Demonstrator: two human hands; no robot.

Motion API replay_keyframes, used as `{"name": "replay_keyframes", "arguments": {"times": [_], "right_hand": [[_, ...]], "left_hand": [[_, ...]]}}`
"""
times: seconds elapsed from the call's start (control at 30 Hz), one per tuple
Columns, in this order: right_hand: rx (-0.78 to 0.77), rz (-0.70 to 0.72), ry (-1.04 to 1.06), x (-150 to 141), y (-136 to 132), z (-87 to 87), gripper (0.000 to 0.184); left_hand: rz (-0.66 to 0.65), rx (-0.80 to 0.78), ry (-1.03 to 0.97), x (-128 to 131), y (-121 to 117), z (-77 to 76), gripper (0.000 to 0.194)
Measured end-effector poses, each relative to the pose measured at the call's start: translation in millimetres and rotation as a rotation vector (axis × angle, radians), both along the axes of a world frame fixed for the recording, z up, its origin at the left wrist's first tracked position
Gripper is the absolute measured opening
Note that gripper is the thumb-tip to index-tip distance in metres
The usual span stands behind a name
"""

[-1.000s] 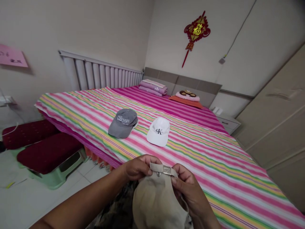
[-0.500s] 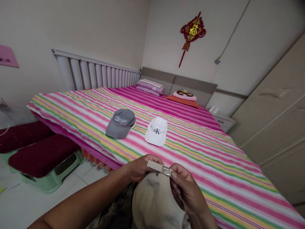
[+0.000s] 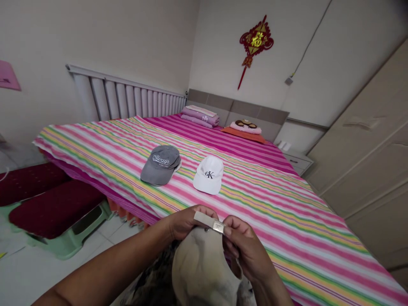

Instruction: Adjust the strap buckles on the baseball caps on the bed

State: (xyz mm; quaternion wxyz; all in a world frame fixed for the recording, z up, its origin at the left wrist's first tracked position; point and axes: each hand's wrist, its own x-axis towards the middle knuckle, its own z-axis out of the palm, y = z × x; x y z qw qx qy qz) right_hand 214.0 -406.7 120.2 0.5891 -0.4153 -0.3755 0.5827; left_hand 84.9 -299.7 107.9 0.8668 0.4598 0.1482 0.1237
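Note:
A beige baseball cap (image 3: 199,267) is between my hands, its back strap (image 3: 204,219) toward the bed. A metal buckle (image 3: 218,226) sits on the strap. My left hand (image 3: 188,222) is closed on the strap's left part, some fingers hidden behind it. My right hand (image 3: 245,242) pinches the strap at the buckle's right end, thumb on top. Beyond my hands, a grey cap (image 3: 161,165) with white lettering and a white cap (image 3: 208,175) with black letters lie side by side on the bed.
The bed (image 3: 287,204) has a striped cover. Folded bedding (image 3: 200,117) and a pink folded item (image 3: 245,126) lie near the headboard (image 3: 251,112). Stools (image 3: 57,208) with dark red tops stand at left, a nightstand (image 3: 298,161) at far right, and a wardrobe (image 3: 366,161) along the right side.
The strap has tilted, its right end lower, and my right thumb has moved onto the buckle's end. The view has turned slightly right. The two caps on the bed stay put.

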Motion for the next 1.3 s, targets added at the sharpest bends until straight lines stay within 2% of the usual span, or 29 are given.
{"name": "replay_keyframes", "arguments": {"times": [0.13,0.5,0.7,1.0,1.13,1.3], "right_hand": [[-0.001,0.008,0.002,-2,2,0.9,0.023],[-0.041,-0.015,-0.018,-8,5,0.5,0.023],[-0.063,-0.024,0.013,-6,7,-5.2,0.026],[0.032,-0.185,0.342,16,13,-9.4,0.028],[0.022,-0.167,0.237,12,13,-8.2,0.029],[-0.080,0.010,-0.004,-4,12,0.6,0.033]], "left_hand": [[0.008,-0.045,-0.015,1,-3,-1.7,0.025],[0.087,-0.176,-0.131,5,-10,-19.5,0.024],[0.130,-0.217,-0.122,4,-12,-15.8,0.015],[0.228,-0.183,-0.262,-7,7,-12.3,0.023],[0.236,-0.141,-0.230,-5,3,-11.1,0.023],[0.214,-0.051,-0.162,2,-7,-4.1,0.028]]}}
